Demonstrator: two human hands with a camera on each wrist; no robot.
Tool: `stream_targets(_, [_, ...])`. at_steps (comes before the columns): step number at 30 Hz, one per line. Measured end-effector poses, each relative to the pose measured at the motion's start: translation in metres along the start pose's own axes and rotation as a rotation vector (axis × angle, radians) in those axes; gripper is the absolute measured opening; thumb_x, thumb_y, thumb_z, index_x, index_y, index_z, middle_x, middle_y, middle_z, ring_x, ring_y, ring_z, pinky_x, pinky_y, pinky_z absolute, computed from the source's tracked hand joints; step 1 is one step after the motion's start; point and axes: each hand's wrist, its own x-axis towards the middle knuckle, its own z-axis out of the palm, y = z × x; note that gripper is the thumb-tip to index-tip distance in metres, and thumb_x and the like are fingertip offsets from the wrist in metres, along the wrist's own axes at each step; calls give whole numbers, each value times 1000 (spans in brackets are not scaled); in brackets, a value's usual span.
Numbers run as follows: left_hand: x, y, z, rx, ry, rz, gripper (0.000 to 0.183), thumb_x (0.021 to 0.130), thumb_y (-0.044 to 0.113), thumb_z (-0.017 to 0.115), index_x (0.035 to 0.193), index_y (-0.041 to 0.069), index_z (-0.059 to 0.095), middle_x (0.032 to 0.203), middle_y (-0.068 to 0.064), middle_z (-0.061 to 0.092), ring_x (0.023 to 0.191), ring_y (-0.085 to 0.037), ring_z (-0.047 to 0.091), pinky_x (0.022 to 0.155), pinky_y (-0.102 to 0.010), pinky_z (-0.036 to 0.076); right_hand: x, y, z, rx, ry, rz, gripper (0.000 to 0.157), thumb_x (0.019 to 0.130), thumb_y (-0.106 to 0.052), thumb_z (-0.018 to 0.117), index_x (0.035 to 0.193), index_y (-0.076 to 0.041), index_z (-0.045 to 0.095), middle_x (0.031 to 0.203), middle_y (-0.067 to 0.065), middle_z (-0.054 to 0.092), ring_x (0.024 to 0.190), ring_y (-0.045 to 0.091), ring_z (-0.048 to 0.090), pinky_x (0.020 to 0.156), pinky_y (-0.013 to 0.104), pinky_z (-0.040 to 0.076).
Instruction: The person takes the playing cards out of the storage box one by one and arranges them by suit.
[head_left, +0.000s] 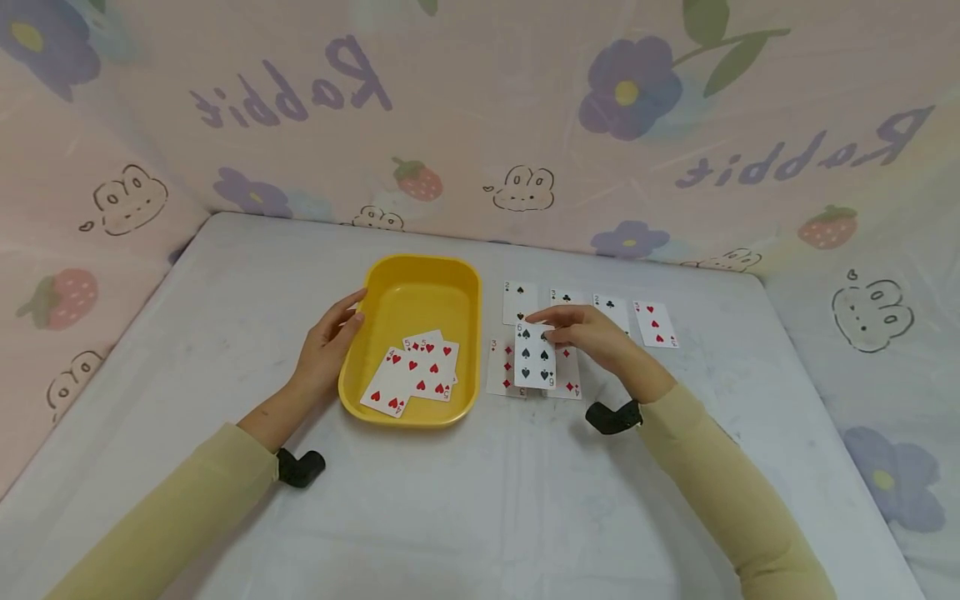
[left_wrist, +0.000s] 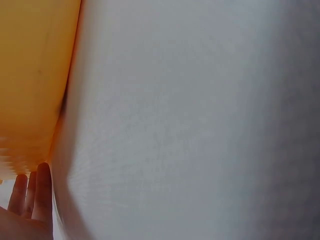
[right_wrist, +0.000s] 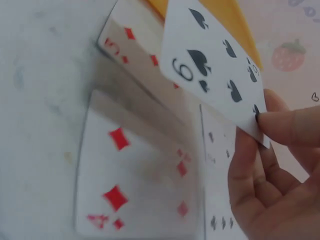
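My right hand (head_left: 592,335) pinches a six of spades (head_left: 535,357) at its upper right corner, between thumb and fingers. The card is tilted and raised above the three of diamonds (head_left: 497,367) and the four of diamonds (right_wrist: 122,175), partly covering both. My left hand (head_left: 324,346) rests against the left side of a yellow tray (head_left: 350,408). In the left wrist view, its fingers (left_wrist: 44,192) are straight and touch the tray's outer wall. Inside the tray lie a four of hearts (head_left: 386,387), a five of hearts (head_left: 435,375) and a mostly covered five of diamonds (head_left: 424,337).
Behind the right hand is a row of cards: a two of spades (head_left: 520,298), a club card (head_left: 572,297), a two of clubs (head_left: 611,310) and a three of hearts (head_left: 655,323). A pale cloth covers the table (head_left: 420,517). Printed curtains (head_left: 480,108) stand behind.
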Motion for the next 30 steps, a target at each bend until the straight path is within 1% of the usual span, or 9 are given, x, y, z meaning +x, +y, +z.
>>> stream_targets(3, [-1, 1, -1, 15, 1, -2, 48, 101, 44, 41, 148, 33, 37, 142, -14, 43, 123, -30, 45, 93, -22, 44, -2, 7, -2, 0, 11, 27, 37, 94, -5, 52, 130, -7, 59, 142, 11, 47, 106, 23, 46, 89, 36, 43])
stream_targets(5, [-1, 1, -2, 17, -1, -2, 48, 101, 44, 41, 148, 33, 36, 141, -14, 43, 123, -30, 46, 94, -23, 44, -3, 12, -3, 6, 22, 46, 37, 94, -5, 52, 131, -7, 58, 142, 11, 47, 104, 21, 47, 92, 34, 43])
stream_targets(8, [-1, 2, -2, 15, -6, -2, 48, 101, 44, 40, 148, 33, 36, 140, -15, 44, 121, -31, 47, 90, -17, 44, -6, 18, -5, 6, 44, 48, 37, 93, -5, 53, 130, -5, 58, 143, 11, 47, 108, 19, 47, 95, 33, 43])
stream_targets(12, [-1, 3, -1, 4, -8, -1, 48, 101, 43, 41, 148, 33, 36, 139, -15, 44, 119, -31, 47, 85, -11, 43, -11, 26, -11, 10, 76, 41, 37, 94, -4, 52, 130, -2, 57, 143, 14, 47, 112, 21, 44, 97, 33, 41])
stream_targets(15, [-1, 3, 0, 0, -9, -6, 47, 102, 42, 41, 148, 33, 36, 140, -15, 44, 119, -31, 47, 86, -11, 43, -16, 32, -16, 7, 98, 44, 38, 94, -4, 51, 131, -1, 56, 144, 15, 45, 113, 22, 42, 96, 32, 39])
stream_targets(19, [-1, 3, 1, 5, -8, -10, 48, 101, 43, 41, 148, 33, 36, 140, -14, 43, 121, -31, 46, 88, -14, 43, -23, 40, -23, -12, 143, 62, 39, 93, -4, 49, 132, -2, 56, 144, 15, 45, 111, 21, 42, 91, 30, 39])
stream_targets(23, [-1, 4, 0, 10, -9, -6, 48, 101, 44, 40, 148, 34, 36, 140, -15, 43, 119, -31, 47, 86, -11, 43, -28, 49, -29, -16, 180, 79, 39, 94, -4, 48, 133, -2, 55, 144, 15, 44, 107, 20, 43, 88, 29, 40])
stream_targets(26, [-2, 4, 0, 11, -9, 0, 48, 101, 44, 40, 148, 34, 35, 140, -15, 43, 117, -31, 48, 83, -9, 43, -32, 54, -33, -8, 197, 95, 39, 95, -4, 47, 133, -1, 54, 145, 15, 42, 107, 20, 42, 89, 29, 39])
stream_targets(30, [-2, 4, 0, 9, -9, 5, 48, 101, 44, 41, 148, 34, 35, 139, -15, 44, 118, -30, 48, 83, -8, 43, -38, 59, -35, 3, 208, 122, 39, 96, -7, 47, 134, -2, 53, 147, 14, 39, 110, 22, 41, 92, 32, 38])
